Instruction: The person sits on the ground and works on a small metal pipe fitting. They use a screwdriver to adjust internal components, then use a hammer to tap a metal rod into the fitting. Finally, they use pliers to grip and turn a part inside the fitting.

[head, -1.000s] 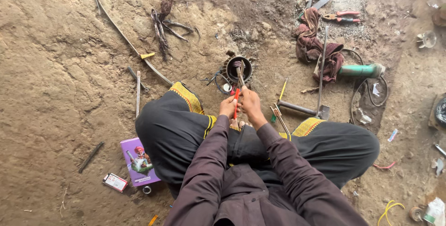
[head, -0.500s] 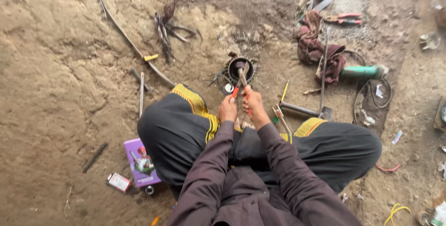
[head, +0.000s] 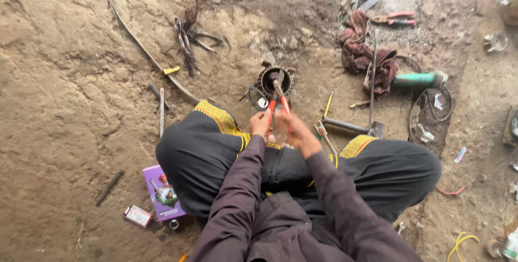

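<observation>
While both hands (head: 283, 127) grip the red-handled pliers (head: 278, 97), their nose points away into the round metal housing (head: 275, 81).

Ahead of your hands: the round motor housing (head: 275, 81) on the ground.
Right: your rag (head: 362, 57).
Left: your box (head: 162, 193).

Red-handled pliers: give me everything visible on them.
The red-handled pliers have two red grips and a grey metal head. They point away from the person, nose reaching into the round dark metal housing on the dirt ground. The left hand and right hand each grip one handle, spread apart. Motion blur hides the jaw detail.
</observation>
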